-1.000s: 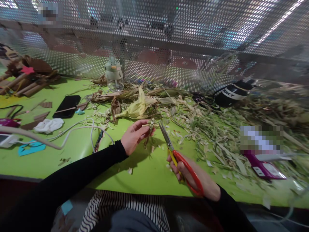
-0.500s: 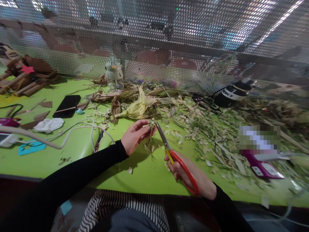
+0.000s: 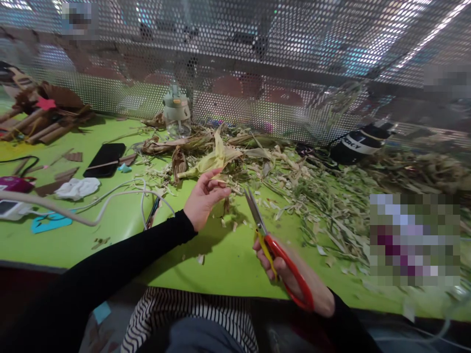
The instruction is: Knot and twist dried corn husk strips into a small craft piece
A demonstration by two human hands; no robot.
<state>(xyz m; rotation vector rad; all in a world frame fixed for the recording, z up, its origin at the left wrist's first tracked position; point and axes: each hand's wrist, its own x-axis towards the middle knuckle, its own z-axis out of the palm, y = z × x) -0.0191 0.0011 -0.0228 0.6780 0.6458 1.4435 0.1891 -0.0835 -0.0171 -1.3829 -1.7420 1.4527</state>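
My left hand (image 3: 203, 198) is raised over the green table (image 3: 221, 255), fingers pinched on a small strip of corn husk (image 3: 218, 180) that points right. My right hand (image 3: 294, 274) grips red-handled scissors (image 3: 272, 245) with yellow inner grips; the blades point up and left, slightly apart, a short way right of the strip and not touching it. Small husk cuttings (image 3: 228, 223) lie on the table below the two hands. Both arms wear black sleeves.
A heap of corn husks and shredded leaves (image 3: 294, 186) covers the table's middle and right. A clear bottle (image 3: 177, 115) stands by the perforated metal screen. A black phone (image 3: 105, 159), white cables (image 3: 110, 196), a white cloth (image 3: 77, 189) and brown paper pieces lie at left.
The scissors' blades were at the husk piece half a second ago; now they have drawn back to the right. My left hand has lifted a little and turned, still pinching the strip.
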